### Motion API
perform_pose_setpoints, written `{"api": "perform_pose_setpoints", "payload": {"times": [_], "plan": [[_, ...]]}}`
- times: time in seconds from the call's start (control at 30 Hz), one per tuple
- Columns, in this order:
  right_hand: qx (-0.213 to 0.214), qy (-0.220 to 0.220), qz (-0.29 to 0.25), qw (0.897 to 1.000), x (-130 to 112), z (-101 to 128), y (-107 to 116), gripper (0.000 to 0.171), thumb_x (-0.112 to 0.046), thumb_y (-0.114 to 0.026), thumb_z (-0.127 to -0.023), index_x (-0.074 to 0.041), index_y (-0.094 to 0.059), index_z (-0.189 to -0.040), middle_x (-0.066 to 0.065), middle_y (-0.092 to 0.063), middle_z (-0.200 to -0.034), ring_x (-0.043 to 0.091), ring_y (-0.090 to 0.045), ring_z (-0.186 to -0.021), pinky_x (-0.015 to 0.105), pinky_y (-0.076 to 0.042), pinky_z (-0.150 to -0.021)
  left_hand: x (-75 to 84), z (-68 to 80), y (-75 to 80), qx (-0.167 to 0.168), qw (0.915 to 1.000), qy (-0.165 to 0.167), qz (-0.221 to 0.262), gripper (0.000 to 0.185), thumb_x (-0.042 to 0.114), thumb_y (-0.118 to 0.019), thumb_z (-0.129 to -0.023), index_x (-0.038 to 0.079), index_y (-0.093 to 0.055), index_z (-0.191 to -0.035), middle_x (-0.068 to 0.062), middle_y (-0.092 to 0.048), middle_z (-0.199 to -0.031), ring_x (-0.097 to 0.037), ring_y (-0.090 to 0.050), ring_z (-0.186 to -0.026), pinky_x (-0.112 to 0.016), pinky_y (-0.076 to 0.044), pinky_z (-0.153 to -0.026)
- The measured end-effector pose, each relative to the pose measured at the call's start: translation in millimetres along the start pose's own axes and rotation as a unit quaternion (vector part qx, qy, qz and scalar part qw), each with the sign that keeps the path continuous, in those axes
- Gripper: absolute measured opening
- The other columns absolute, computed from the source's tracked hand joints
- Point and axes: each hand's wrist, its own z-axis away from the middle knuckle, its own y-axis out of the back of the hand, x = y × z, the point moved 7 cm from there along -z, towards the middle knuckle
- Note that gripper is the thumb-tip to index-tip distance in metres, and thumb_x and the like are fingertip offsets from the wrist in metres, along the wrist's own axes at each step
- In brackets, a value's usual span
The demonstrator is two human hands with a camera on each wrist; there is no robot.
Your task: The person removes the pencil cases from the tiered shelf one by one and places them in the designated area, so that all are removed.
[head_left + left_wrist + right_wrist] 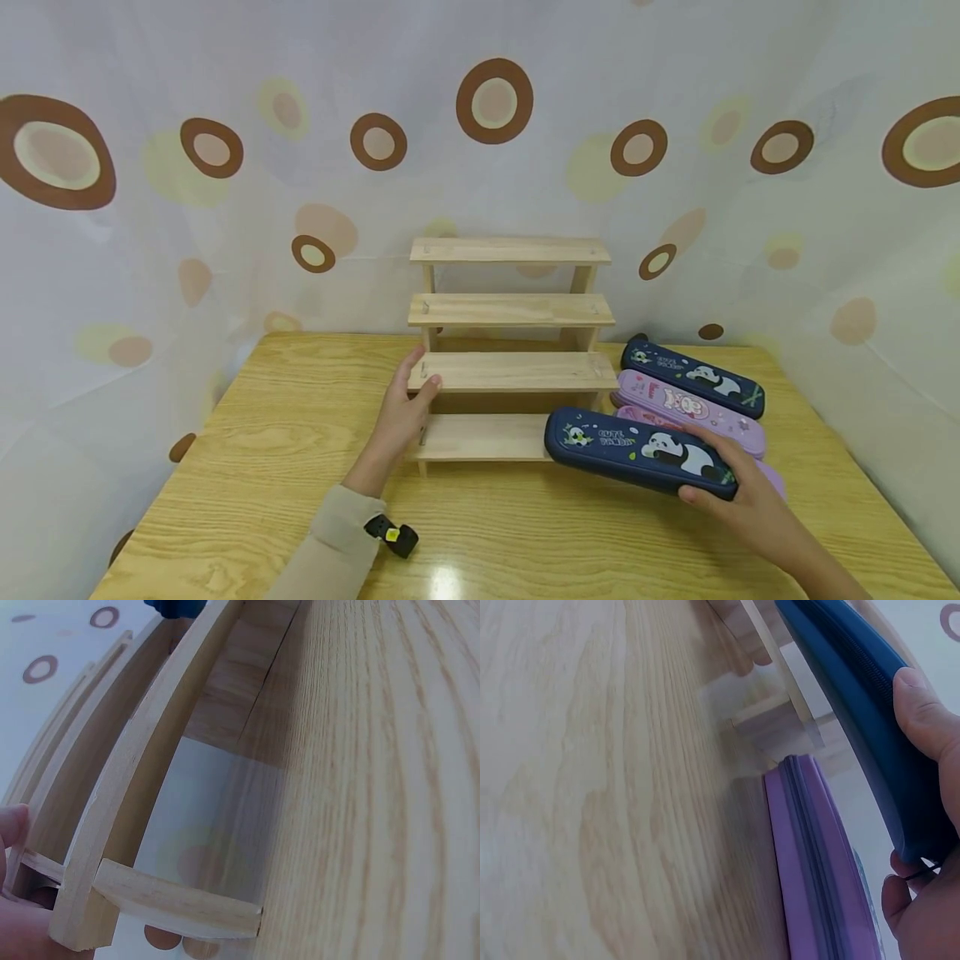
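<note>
A wooden stepped shelf with several tiers stands on the table. My left hand holds the left end of its third board from the top, the thumb over the top face. In the left wrist view, part of the left hand shows beside the boards' ends. My right hand grips the right end of a navy panda pencil case. That case's left end overlaps the right part of the lowest board; whether they touch I cannot tell. The right wrist view shows the case raised above the table.
Right of the shelf lie another navy panda pencil case and a purple pencil case. A further purple case is partly hidden under the held one. The wood-grain table meets a patterned cloth backdrop behind and at the sides.
</note>
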Motion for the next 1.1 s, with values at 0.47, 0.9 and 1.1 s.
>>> {"api": "perform_pose_setpoints", "payload": {"times": [0.47, 0.9, 1.1], "plan": [[-0.034, -0.103, 0.014, 0.994, 36.1, 29.8, 13.5, 0.081, -0.032, -0.071, -0.093, -0.012, -0.024, -0.156, 0.033, -0.025, -0.145, 0.052, -0.034, -0.118, 0.072, -0.038, -0.087, -3.9, -2.7, -0.5, 0.005, 1.0000, 0.003, 0.000, 0.060, 0.022, -0.050, -0.105, 0.013, -0.022, -0.157, -0.006, -0.011, -0.163, -0.027, -0.004, -0.148, -0.054, -0.010, -0.118], [-0.071, -0.173, 0.061, 0.981, 67.0, 56.8, 33.8, 0.089, -0.039, -0.067, -0.094, -0.008, -0.013, -0.157, 0.037, -0.023, -0.142, 0.055, -0.034, -0.112, 0.074, -0.042, -0.082, -31.0, -14.6, 3.9, 0.023, 0.9997, -0.007, 0.003, 0.059, 0.036, -0.054, -0.102, 0.031, -0.028, -0.154, 0.001, -0.013, -0.162, -0.035, -0.042, -0.111, -0.052, -0.025, -0.114], [-0.061, -0.168, 0.075, 0.981, 77.3, 68.3, 42.9, 0.087, -0.038, -0.068, -0.094, -0.001, -0.017, -0.154, 0.035, -0.029, -0.136, 0.051, -0.037, -0.105, 0.062, -0.050, -0.076, -29.6, -14.5, 3.3, 0.019, 0.9996, -0.020, -0.003, 0.060, 0.037, -0.054, -0.102, 0.028, -0.027, -0.155, 0.002, -0.014, -0.162, -0.025, -0.009, -0.147, -0.056, -0.012, -0.117]]}}
